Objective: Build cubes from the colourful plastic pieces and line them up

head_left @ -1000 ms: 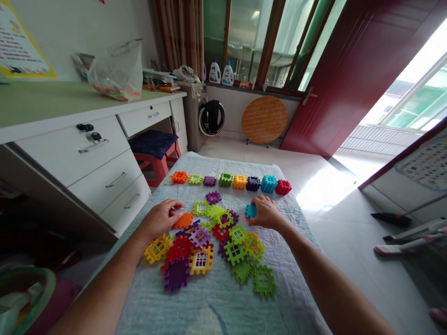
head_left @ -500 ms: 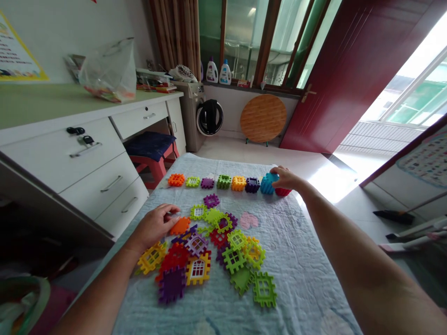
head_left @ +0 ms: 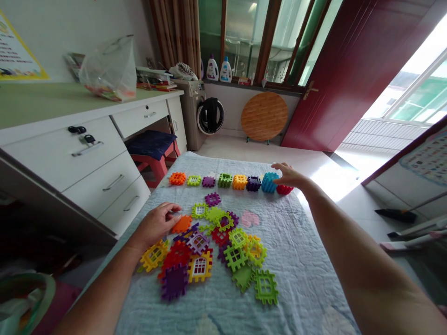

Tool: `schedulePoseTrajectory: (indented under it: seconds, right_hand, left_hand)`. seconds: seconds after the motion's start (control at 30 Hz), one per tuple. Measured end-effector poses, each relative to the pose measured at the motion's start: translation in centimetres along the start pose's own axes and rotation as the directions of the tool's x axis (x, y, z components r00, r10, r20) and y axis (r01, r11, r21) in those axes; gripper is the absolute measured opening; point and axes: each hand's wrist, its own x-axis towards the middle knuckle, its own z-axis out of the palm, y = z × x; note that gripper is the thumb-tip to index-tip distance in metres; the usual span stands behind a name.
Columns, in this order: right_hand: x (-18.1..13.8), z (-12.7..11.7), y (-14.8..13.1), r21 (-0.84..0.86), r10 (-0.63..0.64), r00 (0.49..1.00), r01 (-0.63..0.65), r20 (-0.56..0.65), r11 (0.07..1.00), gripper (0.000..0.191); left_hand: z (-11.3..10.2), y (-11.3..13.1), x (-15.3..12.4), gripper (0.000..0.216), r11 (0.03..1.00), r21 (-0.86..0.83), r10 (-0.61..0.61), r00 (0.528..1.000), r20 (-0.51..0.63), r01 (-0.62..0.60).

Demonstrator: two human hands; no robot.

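Observation:
My left hand [head_left: 159, 224] rests at the left side of a loose pile, its thumb touching an orange building tile [head_left: 182, 224]. Its fingers are curved with a gap to the thumb. At the far right, my right hand [head_left: 289, 176] is open, thumb and fingers apart, beside a stack of blue tiles [head_left: 269, 183] and partly over a stack of red tiles [head_left: 284, 190]. These end a row of tile stacks that includes dark purple [head_left: 253, 183], yellow [head_left: 240, 182], green [head_left: 225, 180] and orange [head_left: 177, 178]. Among the pile lie a purple tile [head_left: 174, 282] and a green window tile [head_left: 266, 286].
A pale blue cloth [head_left: 296, 288] covers the table. White drawers [head_left: 115, 182] and a red stool [head_left: 155, 165] stand on the left. Behind are a washing machine [head_left: 191, 116], a round wooden tabletop [head_left: 264, 116] and a dark red door [head_left: 335, 70].
My right hand has loosened from the blue stack, its fingers lifting and spreading. My left hand stays by the orange tile. The view has shifted very slightly.

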Motion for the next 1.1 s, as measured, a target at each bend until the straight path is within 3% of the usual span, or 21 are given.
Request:
schedulePoseTrajectory:
  seconds: [0.1,0.17,0.4,0.5,0.67,0.83,0.93,1.1]
  right_hand:
    - [-2.5,-0.4,-1.2,0.092,-0.023,0.987,0.038,-0.157,0.995,0.057]
    - [-4.9,-0.2,-2.9,0.171,-0.041,0.979,0.076,-0.199,0.982,0.051]
    - [-12.6,4.1,-10.0,0.358,-0.238,0.971,0.211,0.032,0.910,0.037]
    - [-13.2,6.6,-11.5,0.342,-0.244,0.969,0.217,0.039,0.914,0.031]
    - [-12.9,9.2,-12.7,0.302,-0.223,0.973,0.231,-0.064,0.925,0.020]
    - [-13.2,9.3,-14.7,0.249,-0.392,0.918,0.393,-0.057,0.885,0.040]
    - [-13.4,9.2,-15.6,0.204,-0.408,0.913,0.398,0.008,0.894,0.036]
    - [-13.5,9.5,-14.9,0.232,-0.388,0.921,0.386,-0.037,0.893,0.024]
  left_hand:
    - [-0.1,-0.2,0.0,0.032,1.000,-0.020,0.008,1.000,0.016,-0.008]
    - [-0.2,-0.2,-0.1,0.031,0.999,-0.024,0.023,0.999,0.026,-0.023]
    - [-0.6,0.5,-0.7,0.026,0.999,-0.007,0.034,0.996,0.077,-0.034]
    - [-0.5,0.6,-0.8,0.025,0.999,-0.016,0.032,0.996,0.078,-0.031]
    - [-0.1,0.7,-0.7,0.024,0.998,-0.040,0.047,0.998,0.035,-0.045]
    - [0.2,1.1,-0.7,0.024,0.995,-0.055,0.080,0.997,0.010,-0.079]
    - [0.2,1.3,-0.7,0.025,0.995,-0.057,0.082,0.996,-0.041,-0.084]
    - [0.3,1.3,-0.6,0.023,0.989,-0.120,0.074,0.992,-0.103,-0.087]
